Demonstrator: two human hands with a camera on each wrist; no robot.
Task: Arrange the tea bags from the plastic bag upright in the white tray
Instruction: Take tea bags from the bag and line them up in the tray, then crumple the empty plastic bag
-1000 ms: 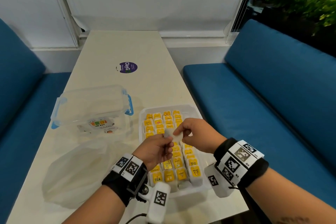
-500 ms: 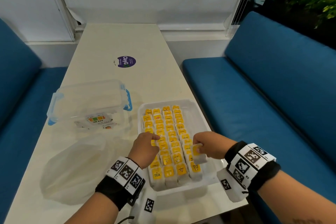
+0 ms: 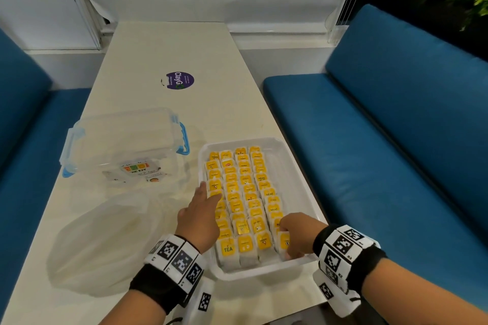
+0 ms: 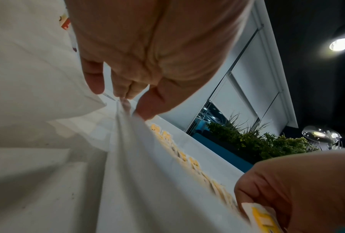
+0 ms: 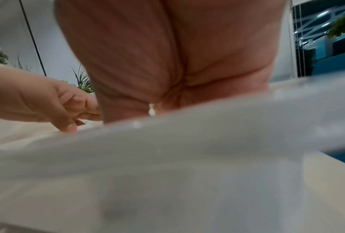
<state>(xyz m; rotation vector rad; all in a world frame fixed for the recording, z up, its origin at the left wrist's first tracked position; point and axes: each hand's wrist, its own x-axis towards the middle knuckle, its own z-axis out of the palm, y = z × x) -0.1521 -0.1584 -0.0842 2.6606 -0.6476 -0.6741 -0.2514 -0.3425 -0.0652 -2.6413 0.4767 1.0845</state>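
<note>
The white tray (image 3: 299, 166) holds several rows of upright tea bags (image 3: 244, 192) with yellow tags. At its near right corner my right hand (image 3: 287, 247) pinches one more tea bag (image 3: 284, 240), standing it at the end of the right row; the left wrist view shows this tea bag (image 4: 261, 219) between the fingers. My left hand (image 3: 210, 192) holds the tray's left rim (image 4: 128, 141), thumb inside and fingers outside. The crumpled clear plastic bag (image 3: 105, 240) lies left of the tray; I cannot tell what is in it. The right wrist view is mostly palm and blurred tray wall (image 5: 187, 149).
A clear lidded container (image 3: 118, 145) with blue clips stands behind the plastic bag, left of the tray. A purple sticker (image 3: 180, 80) lies farther up the table. Blue benches (image 3: 383, 166) flank the narrow table; the tray sits close to its right and near edges.
Both hands came down from above the tray. The right hand carried the tea bag to the near right corner; the left hand let go of it and moved to the tray's left rim.
</note>
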